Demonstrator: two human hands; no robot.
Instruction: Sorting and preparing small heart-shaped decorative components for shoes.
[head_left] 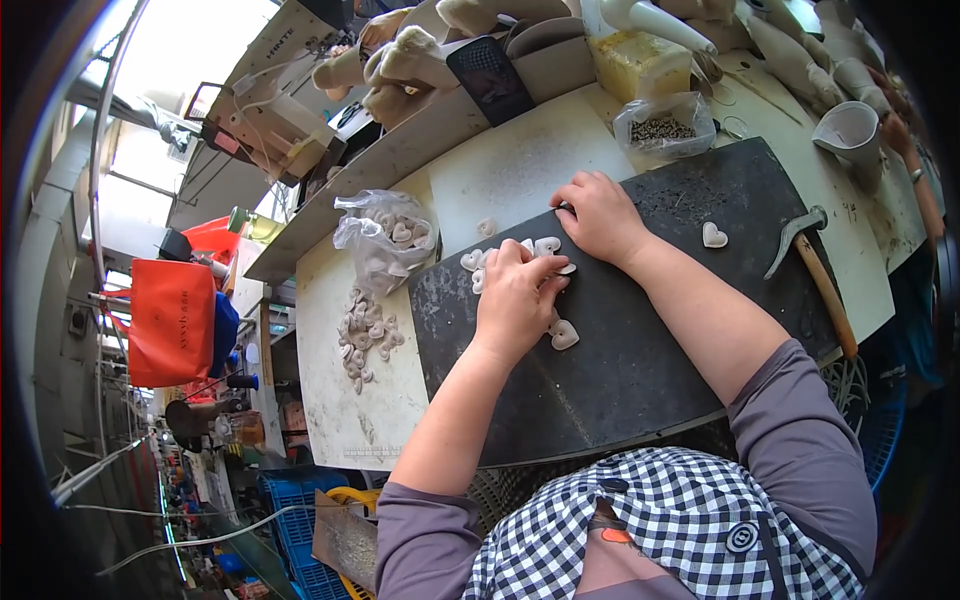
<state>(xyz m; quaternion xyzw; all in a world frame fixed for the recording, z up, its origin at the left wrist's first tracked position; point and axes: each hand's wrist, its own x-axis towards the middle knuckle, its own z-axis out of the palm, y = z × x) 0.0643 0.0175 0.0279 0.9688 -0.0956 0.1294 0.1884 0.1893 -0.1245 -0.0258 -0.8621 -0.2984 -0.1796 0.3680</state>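
My left hand (515,300) is over a cluster of small cream heart-shaped pieces (472,261) on the dark board (620,370). Its thumb and fingers pinch together at a heart piece, mostly covered by the fingers. Another heart piece (564,334) lies just below this hand. Farther up and to the right, my right hand (604,220) rests near the board's far edge with curled fingers, the fingertips pressed together; what they hold, if anything, is too small to make out. A lone heart piece (714,236) with a small central mark lies right of my right forearm.
A hammer (825,295) with a wooden handle lies at the board's right. Left of the board are a loose pile of pieces (366,335) and a plastic bag (385,240) of more. Behind stand a bag of small metal bits (662,128), a yellowish block (640,65) and a white cup (848,132).
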